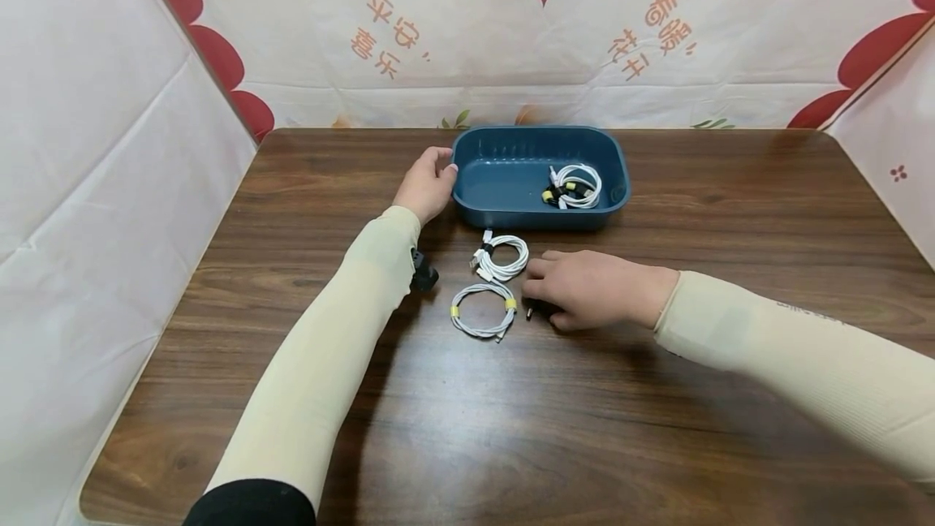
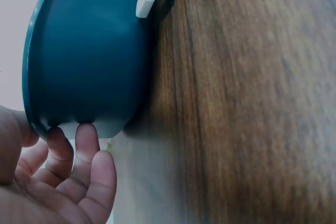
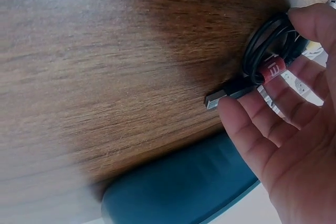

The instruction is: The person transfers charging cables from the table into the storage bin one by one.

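At the left end of the blue plastic bin (image 1: 540, 219), my left hand (image 1: 427, 185) holds the rim, thumb at the edge. Its bent fingers (image 2: 86, 137) touch the outer wall. My right hand (image 1: 584, 289) is low over the table, right of two white cables. Between its thumb and fingers it holds a coiled black USB cable (image 3: 257, 51) with a red tie (image 3: 273, 69); the metal plug (image 3: 216, 99) sticks out. One coiled white cable (image 1: 511, 270) with a black tie lies in front of the bin. Nearer is another white coil (image 1: 462, 296) with yellow ties.
Inside the bin, at its right end, lie a coiled white cable (image 1: 595, 177) and a black cable with yellow parts. The bin stands near the back edge of the brown wooden table (image 1: 694, 209). A printed white cloth (image 1: 497, 39) hangs behind.
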A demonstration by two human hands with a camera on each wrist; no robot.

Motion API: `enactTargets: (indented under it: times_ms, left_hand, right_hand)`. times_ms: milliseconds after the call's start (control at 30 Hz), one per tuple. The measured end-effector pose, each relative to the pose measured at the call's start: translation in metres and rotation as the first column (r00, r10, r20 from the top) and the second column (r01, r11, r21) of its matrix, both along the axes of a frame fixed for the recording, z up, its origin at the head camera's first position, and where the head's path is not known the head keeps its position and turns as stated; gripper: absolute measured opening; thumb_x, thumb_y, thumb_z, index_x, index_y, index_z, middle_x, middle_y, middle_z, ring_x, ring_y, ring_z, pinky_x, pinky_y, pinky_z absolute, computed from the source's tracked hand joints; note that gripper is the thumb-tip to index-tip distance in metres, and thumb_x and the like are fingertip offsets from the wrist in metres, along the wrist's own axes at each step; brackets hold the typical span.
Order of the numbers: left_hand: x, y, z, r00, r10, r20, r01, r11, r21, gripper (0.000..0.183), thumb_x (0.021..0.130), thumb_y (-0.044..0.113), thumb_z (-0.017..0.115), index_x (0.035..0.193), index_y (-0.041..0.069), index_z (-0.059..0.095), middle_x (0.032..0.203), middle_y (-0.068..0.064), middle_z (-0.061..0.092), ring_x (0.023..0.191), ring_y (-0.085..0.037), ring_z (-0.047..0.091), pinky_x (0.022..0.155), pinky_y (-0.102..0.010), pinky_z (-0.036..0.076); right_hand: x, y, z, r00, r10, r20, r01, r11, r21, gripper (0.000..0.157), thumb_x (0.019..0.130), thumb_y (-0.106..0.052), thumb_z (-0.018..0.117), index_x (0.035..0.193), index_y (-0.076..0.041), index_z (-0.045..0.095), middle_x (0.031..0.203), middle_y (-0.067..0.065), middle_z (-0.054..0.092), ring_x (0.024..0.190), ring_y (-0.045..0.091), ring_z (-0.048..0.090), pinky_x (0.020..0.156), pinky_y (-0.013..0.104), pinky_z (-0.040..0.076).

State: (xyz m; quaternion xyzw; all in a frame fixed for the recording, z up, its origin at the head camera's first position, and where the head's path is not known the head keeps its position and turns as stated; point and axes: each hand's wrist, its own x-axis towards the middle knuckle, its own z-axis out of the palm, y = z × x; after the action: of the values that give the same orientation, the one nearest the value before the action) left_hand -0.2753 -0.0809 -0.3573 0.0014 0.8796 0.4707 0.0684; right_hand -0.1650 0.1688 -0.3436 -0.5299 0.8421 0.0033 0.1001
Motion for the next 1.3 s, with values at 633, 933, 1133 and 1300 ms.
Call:
enactTargets:
  times_ms: [633,933,1133,1300]
  left_hand:
    - [0.001,0.000,0.000,1.000,-0.001,0.002,0.001,1.000,0.001,0.042,0.107,0.030,0.044,0.147,0.017,0.043,0.136,-0.008,0.054,0.111,-0.021,0.055,0.096,-0.039,0.046]
    - [0.001,0.000,0.000,1.000,0.006,0.008,-0.006,1.000,0.009,0.042,0.107,0.030,0.045,0.147,0.018,0.044,0.135,-0.007,0.054,0.111,-0.021,0.055,0.096,-0.038,0.047]
    - [0.001,0.000,0.000,1.000,0.001,0.010,-0.001,1.000,0.011,0.042,0.107,0.030,0.045,0.147,0.018,0.044,0.134,-0.007,0.055,0.110,-0.021,0.055,0.096,-0.038,0.046]
    - [-0.001,0.000,0.000,1.000,-0.002,0.002,0.002,1.000,0.006,0.043,0.107,0.031,0.045,0.147,0.018,0.044,0.129,-0.008,0.056,0.107,-0.021,0.055,0.095,-0.038,0.046]
  right_hand:
    - [-0.003,0.003,0.009,1.000,-0.002,-0.018,0.002,1.000,-0.005,0.036,0.081,-0.022,0.079,0.113,-0.011,0.066,0.103,0.001,0.057,0.093,0.019,0.053,0.076,0.038,0.050]
    - [-0.004,0.001,0.006,1.000,0.000,0.000,0.000,1.000,-0.002,0.037,0.082,-0.022,0.079,0.115,-0.010,0.066,0.101,0.001,0.056,0.091,0.019,0.052,0.076,0.039,0.049]
    - [-0.004,0.001,0.000,1.000,-0.001,0.008,0.001,1.000,-0.009,0.040,0.080,-0.022,0.080,0.116,-0.010,0.065,0.102,0.002,0.057,0.093,0.020,0.054,0.077,0.040,0.050]
    - [-0.003,0.000,0.000,1.000,-0.013,0.026,0.013,1.000,-0.003,0.041,0.081,-0.027,0.082,0.116,-0.012,0.066,0.104,0.001,0.057,0.093,0.019,0.053,0.077,0.039,0.050]
